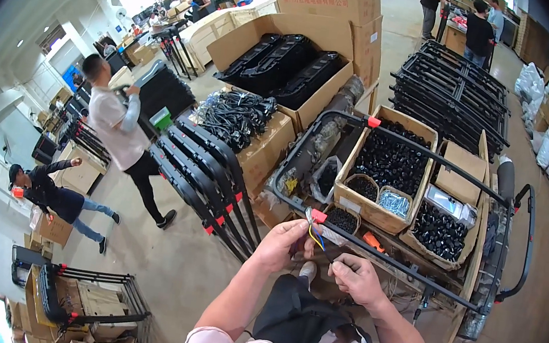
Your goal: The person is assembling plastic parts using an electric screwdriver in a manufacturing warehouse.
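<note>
Okay, so a bunch of thin coloured wires [318,238] was pinched in the fingertips of the left grip [284,243], with yellow and blue strands slanted off toward the right grip [355,277]. That one was clenched on a black cable [330,253], though its far end was pretty much hidden by the fingers. A red fitting [318,216] on a black tubular frame [441,287] could be seen just past the wires, and a carton [369,215] of small black parts was parked farther off.
</note>
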A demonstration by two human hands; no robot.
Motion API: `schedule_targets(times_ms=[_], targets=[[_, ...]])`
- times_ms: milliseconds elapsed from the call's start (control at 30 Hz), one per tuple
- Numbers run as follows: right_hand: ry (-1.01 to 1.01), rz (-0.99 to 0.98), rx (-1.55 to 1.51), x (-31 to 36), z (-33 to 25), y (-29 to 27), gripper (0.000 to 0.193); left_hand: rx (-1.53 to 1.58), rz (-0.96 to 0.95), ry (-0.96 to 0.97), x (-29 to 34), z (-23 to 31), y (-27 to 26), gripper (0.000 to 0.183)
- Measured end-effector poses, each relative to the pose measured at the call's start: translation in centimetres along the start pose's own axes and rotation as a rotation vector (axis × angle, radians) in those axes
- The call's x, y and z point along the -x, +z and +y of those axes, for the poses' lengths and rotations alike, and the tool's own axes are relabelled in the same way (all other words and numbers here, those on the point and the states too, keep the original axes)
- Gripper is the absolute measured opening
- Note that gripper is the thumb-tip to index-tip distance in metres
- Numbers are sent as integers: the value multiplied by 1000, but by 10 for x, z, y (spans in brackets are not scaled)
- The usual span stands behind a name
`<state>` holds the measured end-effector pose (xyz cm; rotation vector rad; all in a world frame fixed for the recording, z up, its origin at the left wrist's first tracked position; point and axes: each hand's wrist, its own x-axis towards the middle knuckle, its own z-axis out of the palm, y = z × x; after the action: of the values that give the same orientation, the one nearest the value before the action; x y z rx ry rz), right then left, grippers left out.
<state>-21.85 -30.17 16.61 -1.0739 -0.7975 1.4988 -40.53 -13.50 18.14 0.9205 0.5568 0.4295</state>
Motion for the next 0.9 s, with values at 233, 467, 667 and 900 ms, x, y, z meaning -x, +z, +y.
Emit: schedule_targets(times_ms=[233, 467, 667, 900], targets=[[34, 45, 152, -13, 27, 0, 30, 171, 119, 50, 5, -21, -13, 31], [-57, 164, 442, -33, 52, 13, 32, -268, 375, 137, 3, -34, -38, 31], [-59, 276, 513, -64, 74, 44, 31, -358, 548, 276, -6, -55, -81, 22], [365, 136, -236, -99, 80, 60, 29, -619, 475, 698, -7, -46, -129, 18]])
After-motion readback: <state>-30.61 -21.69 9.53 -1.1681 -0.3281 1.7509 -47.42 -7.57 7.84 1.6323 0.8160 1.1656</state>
